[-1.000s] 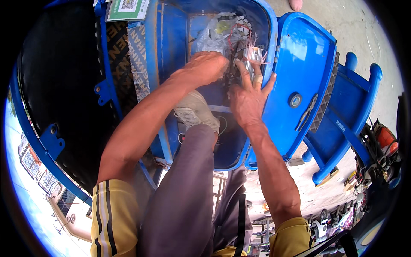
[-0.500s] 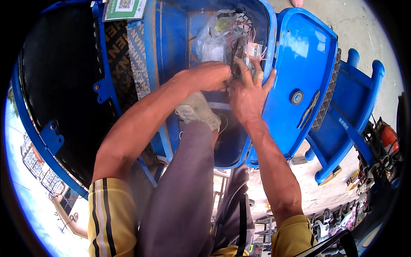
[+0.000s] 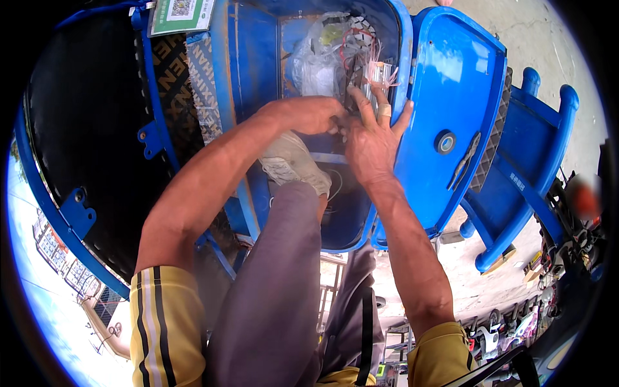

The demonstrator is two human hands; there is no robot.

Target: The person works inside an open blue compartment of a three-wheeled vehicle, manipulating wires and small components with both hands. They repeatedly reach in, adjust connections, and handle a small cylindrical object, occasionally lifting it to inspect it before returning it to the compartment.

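Inside a blue metal compartment (image 3: 242,64), my left hand (image 3: 316,115) is closed, its fingertips pinched together beside my right hand. My right hand (image 3: 373,145) has its thumb and index finger drawn in toward the left fingertips, and whatever is between them is hidden. Its other fingers stretch out, one wearing a light bandage (image 3: 384,111). Just past these fingers lies a finned silver metal box (image 3: 379,72) with thin pinkish wires (image 3: 391,79). A clear plastic bag (image 3: 316,71) and a red wire (image 3: 348,44) lie near it.
My foot in a light shoe (image 3: 290,158) stands inside the compartment. At its right a blue lid (image 3: 438,187) lies open, carrying a black tape roll (image 3: 445,142) and a dark slim tool (image 3: 464,161). Beyond is a blue tubular frame (image 3: 529,145); a black padded panel (image 3: 90,129) stands left.
My left fingers have shifted slightly where they meet the right hand. The right hand keeps nearly the same pose, and the whole view has moved a little.
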